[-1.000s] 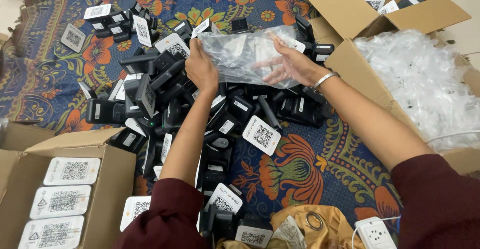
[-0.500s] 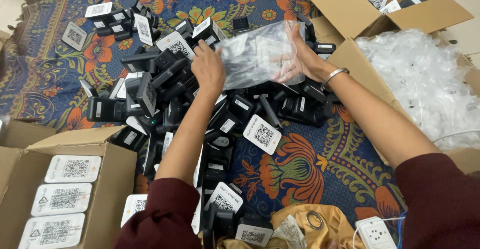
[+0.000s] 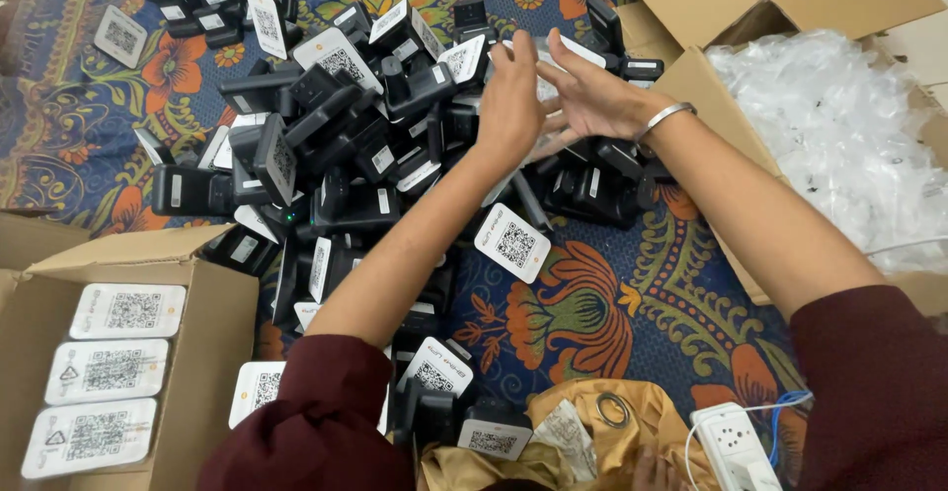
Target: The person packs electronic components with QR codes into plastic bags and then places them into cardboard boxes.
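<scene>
My left hand (image 3: 510,96) and my right hand (image 3: 592,96) meet above a big heap of small black devices with white code labels (image 3: 346,155). They press a clear plastic bag (image 3: 549,64) between them; only a thin, pale sliver of it shows between the palms. The fingers of my right hand are spread along the bag, and a silver bangle (image 3: 664,116) sits on that wrist. My left hand curls over the bag's near side. Both forearms reach out from dark red sleeves.
An open cardboard box (image 3: 212,284) at the lower left holds white-labelled units in a row. Another box (image 3: 691,76) on the right is full of crumpled clear bags (image 3: 839,125). A white power strip (image 3: 726,447) and a yellow cloth bag (image 3: 583,432) lie near me on the floral cloth (image 3: 612,303).
The clear bag was spread wide between my hands. My hands have come together and the bag is now squeezed small between them.
</scene>
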